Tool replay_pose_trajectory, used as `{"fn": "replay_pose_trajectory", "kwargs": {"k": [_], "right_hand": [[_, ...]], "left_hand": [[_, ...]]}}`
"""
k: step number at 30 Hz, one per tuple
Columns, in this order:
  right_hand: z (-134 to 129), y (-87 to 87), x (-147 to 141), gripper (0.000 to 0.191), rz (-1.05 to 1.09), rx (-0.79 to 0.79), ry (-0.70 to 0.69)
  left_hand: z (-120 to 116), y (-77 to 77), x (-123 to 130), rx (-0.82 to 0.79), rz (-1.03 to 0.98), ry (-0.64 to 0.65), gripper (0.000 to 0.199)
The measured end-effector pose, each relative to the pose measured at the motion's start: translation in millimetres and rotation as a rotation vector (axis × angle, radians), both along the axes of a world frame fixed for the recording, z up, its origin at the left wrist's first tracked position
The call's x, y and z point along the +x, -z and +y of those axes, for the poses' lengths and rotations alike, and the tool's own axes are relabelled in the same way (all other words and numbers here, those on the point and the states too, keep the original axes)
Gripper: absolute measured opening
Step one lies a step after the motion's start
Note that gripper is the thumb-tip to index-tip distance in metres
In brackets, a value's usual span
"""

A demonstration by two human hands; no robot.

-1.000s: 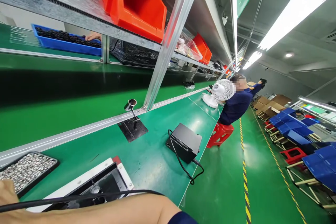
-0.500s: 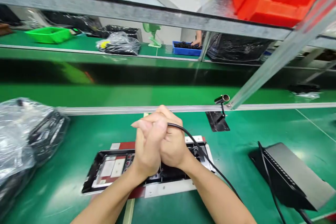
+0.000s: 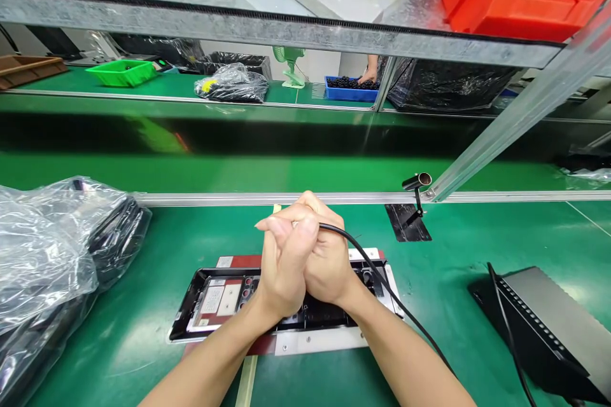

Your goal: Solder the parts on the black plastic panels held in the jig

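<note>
My left hand (image 3: 285,267) and my right hand (image 3: 327,261) are pressed together above a black frame (image 3: 191,292) on the green bench. Both have their fingers closed. A black cable (image 3: 377,270) enters between them near the thumb tips and runs down to the right over my right forearm. Its gripped end is hidden by the fingers. Beneath the hands, the frame lies on a red and white fixture (image 3: 322,339), with white labelled parts showing at its left side.
Plastic-wrapped items (image 3: 52,248) lie at the left. A small metal tube on a stand (image 3: 417,187) and a black-and-grey device (image 3: 544,324) are at the right. Overhead is a metal shelf (image 3: 191,22) with a red bin (image 3: 544,6); another person's hand touches a blue tray (image 3: 351,94).
The whole view has shifted, so the bench and both hands appear slightly farther right. The hands keep the same clasped pose on the cable above the frame.
</note>
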State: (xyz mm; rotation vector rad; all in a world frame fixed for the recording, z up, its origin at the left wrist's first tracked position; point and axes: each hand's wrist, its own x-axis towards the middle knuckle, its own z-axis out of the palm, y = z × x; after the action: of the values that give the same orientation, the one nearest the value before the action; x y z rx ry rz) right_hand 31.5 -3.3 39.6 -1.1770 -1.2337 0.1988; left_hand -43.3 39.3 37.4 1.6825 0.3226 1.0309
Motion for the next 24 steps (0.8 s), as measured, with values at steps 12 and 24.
{"fn": "replay_pose_trajectory", "kwargs": {"k": [12, 24], "right_hand": [[0.6, -1.4, -0.1, 0.021, -0.011, 0.016, 0.007], [0.2, 1.6, -1.0, 0.022, 0.005, -0.035, 0.017]], "left_hand": [[0.0, -6.4, 3.4, -0.046, -0.049, 0.031, 0.042], [0.7, -7.7, 3.1, -0.028, -0.067, 0.038, 0.043]]}}
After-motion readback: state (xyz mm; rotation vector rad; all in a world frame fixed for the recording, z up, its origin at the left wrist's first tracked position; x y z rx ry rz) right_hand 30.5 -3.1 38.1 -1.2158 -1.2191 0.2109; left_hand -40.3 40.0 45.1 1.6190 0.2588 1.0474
